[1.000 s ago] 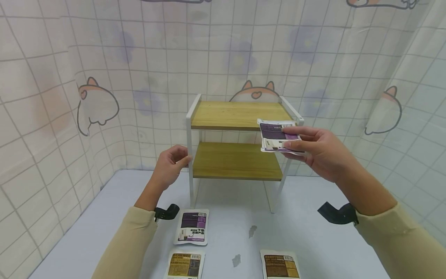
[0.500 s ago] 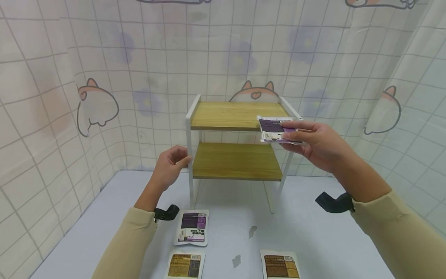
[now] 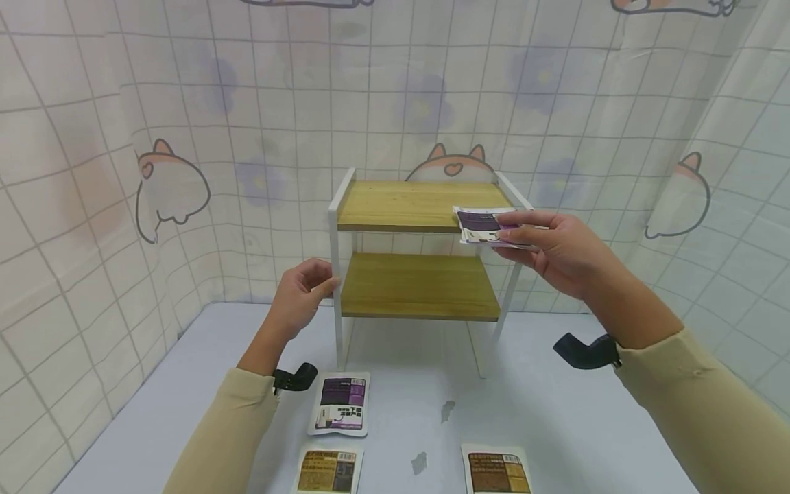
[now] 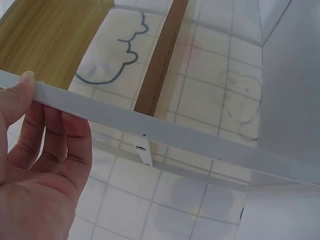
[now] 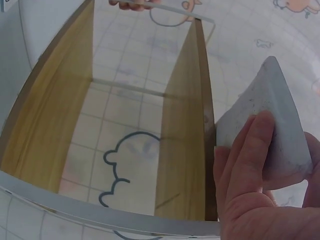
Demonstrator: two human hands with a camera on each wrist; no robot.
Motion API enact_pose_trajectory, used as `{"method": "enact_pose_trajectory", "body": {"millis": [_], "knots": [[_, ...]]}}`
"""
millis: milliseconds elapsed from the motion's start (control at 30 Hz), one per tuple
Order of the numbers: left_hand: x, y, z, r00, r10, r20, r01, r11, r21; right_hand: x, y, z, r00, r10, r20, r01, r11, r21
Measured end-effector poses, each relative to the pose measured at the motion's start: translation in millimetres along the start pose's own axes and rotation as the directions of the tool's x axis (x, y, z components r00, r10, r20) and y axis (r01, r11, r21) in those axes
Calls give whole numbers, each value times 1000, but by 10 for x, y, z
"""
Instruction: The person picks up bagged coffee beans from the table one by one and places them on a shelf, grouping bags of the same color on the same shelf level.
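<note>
A: Why do we hold the rack (image 3: 338, 336)?
B: Steadying, we judge; left hand (image 3: 300, 293) pinches its side. Right hand (image 3: 555, 250) pinches purple packet (image 3: 478, 221) by one end, near top shelf (image 3: 413, 202), perhaps keeping it level.

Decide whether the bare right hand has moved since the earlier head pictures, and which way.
Yes: in the head view, the bare right hand has moved up and slightly left against the white-framed, two-tier wooden shelf.
</note>
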State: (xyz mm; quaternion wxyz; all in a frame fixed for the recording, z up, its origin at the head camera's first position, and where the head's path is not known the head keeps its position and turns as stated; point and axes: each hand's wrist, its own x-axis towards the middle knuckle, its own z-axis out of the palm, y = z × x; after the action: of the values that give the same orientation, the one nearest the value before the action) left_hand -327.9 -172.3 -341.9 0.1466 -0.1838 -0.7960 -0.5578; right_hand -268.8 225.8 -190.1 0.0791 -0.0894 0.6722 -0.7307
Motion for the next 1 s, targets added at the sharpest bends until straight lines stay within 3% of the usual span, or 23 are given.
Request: {"method": "enact_pose_trajectory", "body": {"millis": [400,767,1000], "knots": [[1,-12,9,1000,5,1,-5,1000,5,24,14,-6,999,-33,-3,33,999,-10],[0,5,2,1000,0,3,0,1000,1,17,10,-30,995,-44,86,41,999,32],[8,-14,1,1000,4,6,-4,1000,3,19,-1,-29,998,-27,48,27,1000,11]]}}
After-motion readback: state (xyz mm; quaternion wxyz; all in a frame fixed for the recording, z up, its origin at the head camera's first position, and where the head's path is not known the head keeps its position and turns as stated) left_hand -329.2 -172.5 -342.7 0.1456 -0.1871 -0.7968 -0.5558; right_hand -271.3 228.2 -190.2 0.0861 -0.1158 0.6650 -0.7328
